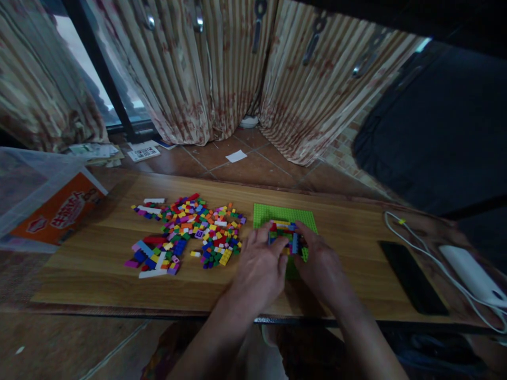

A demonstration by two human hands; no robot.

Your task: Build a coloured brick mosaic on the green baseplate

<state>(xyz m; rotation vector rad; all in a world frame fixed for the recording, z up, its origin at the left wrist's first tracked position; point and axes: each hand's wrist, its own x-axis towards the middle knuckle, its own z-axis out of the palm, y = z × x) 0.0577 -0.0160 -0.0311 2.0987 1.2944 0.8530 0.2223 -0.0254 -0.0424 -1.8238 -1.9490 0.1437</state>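
A green studded baseplate [263, 212] lies on the wooden table, and a low build of coloured toy bricks [284, 227] stands on it. My left hand [261, 266] grips the build from its left side, the thumb reaching over the bricks. On the opposite side, my right hand [321, 266] has its fingers bent around the right edge, near a blue brick [295, 243]. Both hands cover much of the build and the front of the plate. Whether a loose brick sits under the fingers is hidden.
Loose toy bricks [214, 227] spread over the table's [99, 264] left half. A clear plastic box [24, 163] with an orange label stands at far left. At right lie a dark phone-like slab [414, 277], a white power strip [471, 274] and a white cable [422, 245].
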